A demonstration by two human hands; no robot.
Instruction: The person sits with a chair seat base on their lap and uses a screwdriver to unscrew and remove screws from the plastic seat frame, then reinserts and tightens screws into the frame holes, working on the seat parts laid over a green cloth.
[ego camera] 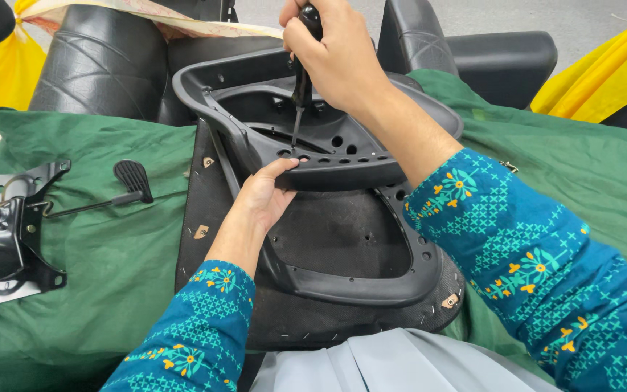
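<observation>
A black plastic chair frame (342,163) with several round holes lies on the dark underside of a seat pad (328,239). My right hand (335,54) grips a black-handled screwdriver (300,87) held upright, its tip set into a hole of the frame. My left hand (263,196) rests against the frame's edge just below that hole, its fingers touching the plastic. Both arms wear teal patterned sleeves.
A green cloth (110,239) covers the work surface. A black metal chair mechanism (5,232) with a lever paddle (133,178) lies at the left. Black padded chair parts (103,58) and armrests (488,62) stand behind. Yellow fabric (604,72) shows at both far corners.
</observation>
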